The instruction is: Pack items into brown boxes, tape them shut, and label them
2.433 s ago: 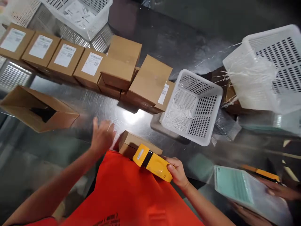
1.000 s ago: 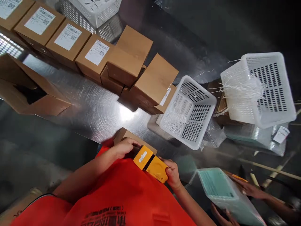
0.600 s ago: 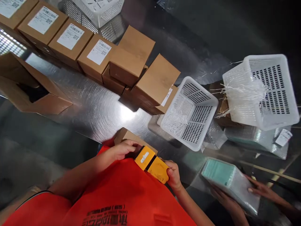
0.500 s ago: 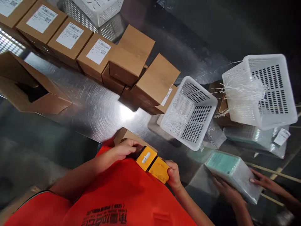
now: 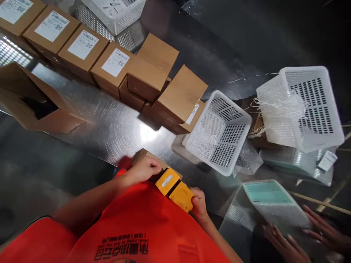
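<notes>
Close to the red shirt, a yellow box (image 5: pixel 175 190) with a dark band and a small white label is held low over the table edge. My right hand (image 5: pixel 198 204) grips its right end, fingers wrapped round it. My left hand (image 5: pixel 145 168) is at the box's upper left end, thumb and fingers pinched together near a dark edge; what they pinch is too small to name. Behind the yellow box, partly hidden by it and my left hand, lies an open-looking brown carton (image 5: pixel 156 157).
Labelled brown boxes (image 5: pixel 79 47) run in a row across the metal table (image 5: pixel 109 124). An open carton (image 5: pixel 52 106) stands at left. White baskets (image 5: pixel 233 137) with white strands are at right. Another person's hands (image 5: pixel 285 241) touch a bubble-wrap pack (image 5: pixel 282 204).
The yellow box has shifted slightly left, and my left hand has turned with its pinch a little higher. The other person's pack now lies flatter, with their hands lower on it.
</notes>
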### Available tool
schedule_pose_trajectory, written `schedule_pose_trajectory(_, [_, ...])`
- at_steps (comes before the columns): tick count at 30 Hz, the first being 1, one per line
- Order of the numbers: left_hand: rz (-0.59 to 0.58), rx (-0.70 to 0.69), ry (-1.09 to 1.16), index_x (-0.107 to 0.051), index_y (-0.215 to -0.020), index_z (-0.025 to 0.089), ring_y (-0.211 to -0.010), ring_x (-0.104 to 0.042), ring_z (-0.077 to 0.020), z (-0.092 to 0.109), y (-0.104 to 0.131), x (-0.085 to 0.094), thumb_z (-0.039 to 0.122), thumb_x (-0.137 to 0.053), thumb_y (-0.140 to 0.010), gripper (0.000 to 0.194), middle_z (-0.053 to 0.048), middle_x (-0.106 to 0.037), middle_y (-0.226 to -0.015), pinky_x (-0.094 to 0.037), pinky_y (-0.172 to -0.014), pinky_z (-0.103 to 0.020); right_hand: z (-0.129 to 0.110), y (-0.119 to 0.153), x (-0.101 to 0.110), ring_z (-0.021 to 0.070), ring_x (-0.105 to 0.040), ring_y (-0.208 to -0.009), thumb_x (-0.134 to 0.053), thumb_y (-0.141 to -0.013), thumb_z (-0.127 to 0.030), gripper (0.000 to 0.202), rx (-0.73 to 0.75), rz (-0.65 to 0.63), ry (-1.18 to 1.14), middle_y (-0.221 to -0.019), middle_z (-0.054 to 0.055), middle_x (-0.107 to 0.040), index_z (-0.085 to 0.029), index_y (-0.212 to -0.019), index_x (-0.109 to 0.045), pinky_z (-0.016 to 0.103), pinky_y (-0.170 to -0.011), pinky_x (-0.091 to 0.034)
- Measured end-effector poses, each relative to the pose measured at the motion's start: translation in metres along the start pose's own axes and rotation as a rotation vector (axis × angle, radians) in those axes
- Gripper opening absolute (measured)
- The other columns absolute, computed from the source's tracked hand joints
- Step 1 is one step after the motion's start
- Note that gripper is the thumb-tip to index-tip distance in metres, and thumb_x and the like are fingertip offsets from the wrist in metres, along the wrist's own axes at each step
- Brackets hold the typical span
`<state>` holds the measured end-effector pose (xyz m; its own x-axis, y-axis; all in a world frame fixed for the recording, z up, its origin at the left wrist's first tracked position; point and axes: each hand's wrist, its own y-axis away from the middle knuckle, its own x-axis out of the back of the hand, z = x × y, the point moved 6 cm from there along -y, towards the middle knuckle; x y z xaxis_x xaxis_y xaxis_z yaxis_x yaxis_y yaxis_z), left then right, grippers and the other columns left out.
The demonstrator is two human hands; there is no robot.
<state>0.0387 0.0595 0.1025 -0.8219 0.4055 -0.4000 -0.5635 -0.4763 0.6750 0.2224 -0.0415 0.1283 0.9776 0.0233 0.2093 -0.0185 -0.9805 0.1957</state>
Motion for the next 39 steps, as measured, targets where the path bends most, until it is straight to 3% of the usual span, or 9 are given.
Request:
schedule_pose_trajectory(7, [-0.029,-0.058,-0.021,-0.068,-0.062,0.014,-0.056,-0.058,-0.0127,0.029,0.012,0.021,0.024,-0.073,-0.065,0.012,-0.002,-0.063,-0.055,-0.044,-0.061,-0.025,-0.002,-0.006,-0.009,0.0118,-0.028,-0.047,-0.042,-0.08,-0.075,0.063,-0.004,-0.067,-0.003,-0.047,-0.003,-0.027,-0.021,-0.048,-0.034,0.031,-0.055,-0.034])
schedule_pose_trajectory(11, [-0.04,-0.025,0.016,-0.068,-0.065,0.012,-0.053,-0.058,-0.0112,0.025,0.006,0.027,0.031,-0.072,-0.065,0.019,-0.003,-0.063,-0.057,-0.037,-0.053,-0.023,0.0,-0.007,-0.007,0.0122,-0.028,-0.048,-0.042,-0.081,-0.073,0.062,-0.027,-0.103,0.016,-0.048,-0.003,-0.026,-0.021,-0.048,-0.034,0.03,-0.052,-0.031])
schedule_pose_trajectory(15, [-0.109,-0.041,0.075,-0.066,-0.066,0.013,-0.053,-0.055,-0.0093,0.017,0.0,0.02,0.039,-0.076,-0.064,0.028,0.0,-0.059,-0.056,-0.038,-0.056,-0.023,0.001,-0.006,-0.003,0.0114,-0.025,-0.046,-0.04,-0.083,-0.071,0.062,0.001,-0.087,0.018,-0.047,-0.003,-0.023,-0.021,-0.048,-0.031,0.029,-0.047,-0.026])
schedule_pose_trajectory(19, [-0.142,-0.047,0.106,-0.065,-0.069,0.013,-0.056,-0.055,-0.0093,0.012,0.002,0.016,0.051,-0.069,-0.071,0.038,-0.001,-0.06,-0.06,-0.039,-0.056,-0.023,0.002,-0.008,-0.006,0.0116,-0.025,-0.046,-0.039,-0.082,-0.072,0.061,0.004,-0.092,0.027,-0.047,-0.003,-0.023,-0.022,-0.048,-0.031,0.03,-0.05,-0.03])
schedule_pose_trajectory(24, [-0.013,0.015,0.072,-0.062,-0.065,0.015,-0.049,-0.053,-0.0079,0.005,0.005,0.027,0.023,-0.078,-0.056,0.02,0.002,-0.059,-0.055,-0.034,-0.049,-0.021,-0.001,-0.009,-0.009,0.0115,-0.026,-0.047,-0.043,-0.081,-0.072,0.061,0.027,-0.106,0.007,-0.048,-0.004,-0.023,-0.021,-0.049,-0.03,0.03,-0.053,-0.031])
schedule_pose_trajectory(26, [-0.03,0.047,0.05,-0.067,-0.071,0.013,-0.051,-0.057,-0.0094,0.003,0.004,0.031,0.016,-0.073,-0.056,0.016,-0.002,-0.065,-0.061,-0.036,-0.05,-0.022,-0.002,-0.009,-0.009,0.0116,-0.027,-0.047,-0.043,-0.082,-0.071,0.061,0.013,-0.117,0.01,-0.048,-0.003,-0.025,-0.021,-0.049,-0.032,0.029,-0.053,-0.031])
schedule_pose_trajectory(31, [-0.041,0.018,-0.054,-0.072,-0.075,0.013,-0.062,-0.064,-0.0142,0.006,0.006,0.036,0.019,-0.069,-0.064,0.013,-0.005,-0.069,-0.067,-0.046,-0.059,-0.025,-0.005,-0.011,-0.01,0.0115,-0.028,-0.046,-0.042,-0.081,-0.073,0.061,-0.016,-0.132,0.048,-0.048,-0.003,-0.028,-0.021,-0.049,-0.036,0.028,-0.048,-0.028])
schedule_pose_trajectory(35, [0.095,-0.103,-0.179,-0.072,-0.068,0.015,-0.055,-0.062,-0.0143,0.02,0.011,0.039,0.016,-0.068,-0.067,0.004,-0.002,-0.066,-0.055,-0.045,-0.055,-0.024,-0.009,-0.012,-0.01,0.0097,-0.024,-0.043,-0.041,-0.084,-0.071,0.061,-0.033,-0.149,0.071,-0.047,-0.003,-0.027,-0.02,-0.051,-0.037,0.026,-0.043,-0.021])
schedule_pose_trajectory(39, [0.182,-0.156,-0.267,-0.072,-0.064,0.015,-0.052,-0.063,-0.0152,0.033,0.013,0.066,0.012,-0.066,-0.068,0.007,-0.001,-0.066,-0.054,-0.047,-0.054,-0.025,-0.007,-0.007,-0.004,0.008,-0.02,-0.044,-0.043,-0.086,-0.065,0.058,-0.094,-0.182,0.122,-0.049,-0.005,-0.023,-0.02,-0.052,-0.033,0.025,-0.041,-0.016])
